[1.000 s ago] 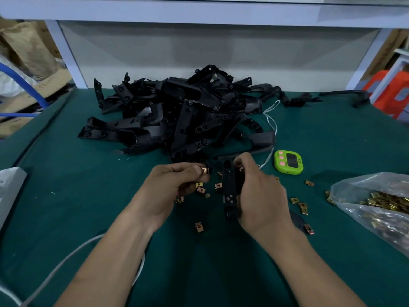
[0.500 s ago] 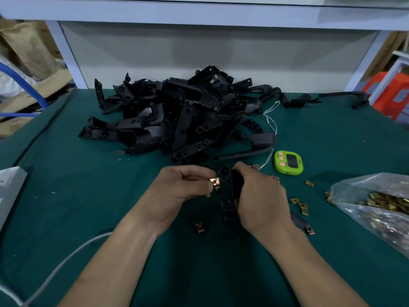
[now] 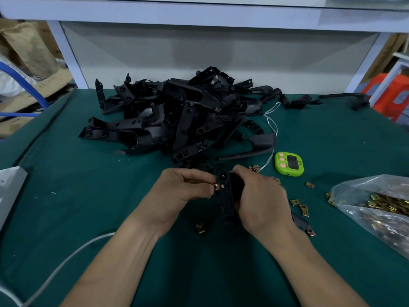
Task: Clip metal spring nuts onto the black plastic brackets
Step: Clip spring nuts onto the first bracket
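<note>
Near the middle of the table [image 3: 88, 196], toward its front edge, one black bracket [image 3: 226, 200] is held on end by the right hand [image 3: 261, 202], whose fingers are curled round its right side. A brass-coloured spring nut [image 3: 215, 186] is pinched between thumb and fingers of the left hand [image 3: 181, 191] and is pressed against the bracket's left edge, beside the holes near its upper end. It seems to be partly slid on; whether it is fully seated cannot be told.

The work is judged to be at an early stage. Toward the back edge a large pile of brackets [image 3: 177, 120] is heaped, and no nuts can be made out on them. Just beside the right wrist a dark piece [image 3: 302, 222] with a nut at its end is seen, possibly a finished one. Loose nuts [image 3: 298, 203] are scattered between the hands and the right edge, where a well-filled plastic bag [image 3: 376, 207] of them lies. A green timer [image 3: 288, 163] is set beyond the right hand.
</note>
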